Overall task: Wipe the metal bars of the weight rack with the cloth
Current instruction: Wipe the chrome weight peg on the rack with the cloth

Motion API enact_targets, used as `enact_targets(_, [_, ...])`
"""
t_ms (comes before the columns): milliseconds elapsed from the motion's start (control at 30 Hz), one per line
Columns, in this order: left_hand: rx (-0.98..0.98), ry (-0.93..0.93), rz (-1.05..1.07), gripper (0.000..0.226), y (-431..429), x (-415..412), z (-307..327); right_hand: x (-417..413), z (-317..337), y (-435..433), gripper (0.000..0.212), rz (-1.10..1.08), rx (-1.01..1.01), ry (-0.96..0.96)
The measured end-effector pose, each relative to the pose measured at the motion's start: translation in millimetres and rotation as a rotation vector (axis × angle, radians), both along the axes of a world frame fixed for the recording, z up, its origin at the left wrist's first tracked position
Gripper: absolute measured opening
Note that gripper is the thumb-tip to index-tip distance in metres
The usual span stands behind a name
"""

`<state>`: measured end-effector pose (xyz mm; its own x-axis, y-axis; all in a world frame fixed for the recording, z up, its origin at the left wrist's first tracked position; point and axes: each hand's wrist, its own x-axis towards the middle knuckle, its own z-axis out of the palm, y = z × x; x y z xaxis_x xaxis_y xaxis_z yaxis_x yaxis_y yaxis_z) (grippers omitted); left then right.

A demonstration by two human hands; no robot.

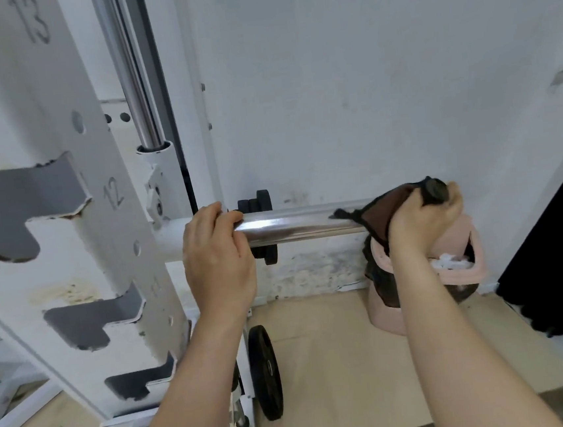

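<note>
Evidently to steady it, the left hand (pixel 217 254) curls over the chrome bar (pixel 301 223) just beside the rack upright (pixel 38 99). Further out, the right hand (pixel 418 224) clenches the brown cloth (pixel 389 206) round the bar's outer end, placed for wiping.

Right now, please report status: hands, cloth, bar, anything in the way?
Left hand grips chrome bar near rack. Right hand holds cloth at bar's end. Bar between hands bare.

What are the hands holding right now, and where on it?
The left hand grips the chrome bar at its inner end by the rack; the right hand clamps the brown cloth round the bar's outer end.
</note>
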<state>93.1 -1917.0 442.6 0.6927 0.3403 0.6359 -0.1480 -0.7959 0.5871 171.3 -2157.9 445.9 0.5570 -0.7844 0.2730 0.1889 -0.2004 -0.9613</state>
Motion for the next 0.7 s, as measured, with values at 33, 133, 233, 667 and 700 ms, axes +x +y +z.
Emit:
enact_targets(33, [-0.004, 0.000, 0.002, 0.026, -0.2, 0.7, -0.2, -2.3, 8.7, 4.1, 0.060, -0.033, 0.208, -0.031])
enact_targets(133, [-0.009, -0.002, 0.009, 0.027, -1.1, 3.2, -0.5, -8.9, 26.8, 30.7, 0.034, 0.059, 0.802, -0.059])
enact_targets(233, [-0.007, -0.013, 0.007, 0.029, -1.1, 2.0, -1.0, -31.7, 35.1, 80.8, 0.035, 0.239, 1.027, -0.080])
enact_targets(667, [0.009, 0.029, -0.003, 0.049, -6.5, -1.8, 3.2, -35.6, 25.5, 134.1, 0.051, 0.404, 1.194, -0.098])
enact_targets(700, [0.004, 0.042, -0.018, 0.051, -6.9, -3.4, 4.9, -37.3, 21.1, 158.1, 0.055, 0.500, 1.184, -0.035])
